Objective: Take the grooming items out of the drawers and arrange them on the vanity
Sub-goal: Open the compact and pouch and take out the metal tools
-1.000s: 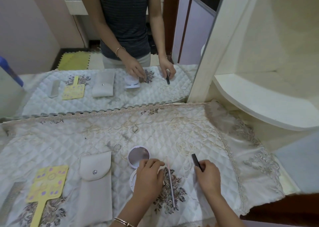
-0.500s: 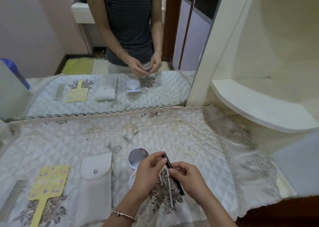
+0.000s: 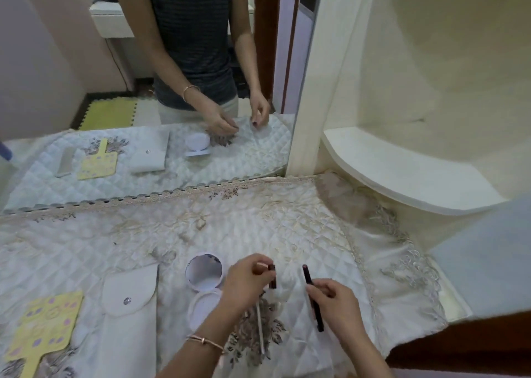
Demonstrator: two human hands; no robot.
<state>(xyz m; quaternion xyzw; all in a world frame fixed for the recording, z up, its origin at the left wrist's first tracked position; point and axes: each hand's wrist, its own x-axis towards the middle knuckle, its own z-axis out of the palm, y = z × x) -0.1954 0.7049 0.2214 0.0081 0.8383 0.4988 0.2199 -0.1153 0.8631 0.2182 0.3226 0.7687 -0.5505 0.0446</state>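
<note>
one cap (image 3: 272, 277) pinched in left grip (image 3: 244, 282), apart from pencil (image 3: 308, 277) clasped in right grip (image 3: 336, 305).

Quilted embroidered vanity cover (image 3: 258, 228), on it yellow spotted paddle (image 3: 43, 328), white snap pouch (image 3: 129, 314), open round compact (image 3: 204, 274), thin pale stick (image 3: 260, 328)

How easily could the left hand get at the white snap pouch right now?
Probably yes for reach: the white pouch lies flat and uncovered left of the left hand, past the open compact. But its fingers pinch a small dark cap, so grasping looks doubtful until that is set down.
</note>
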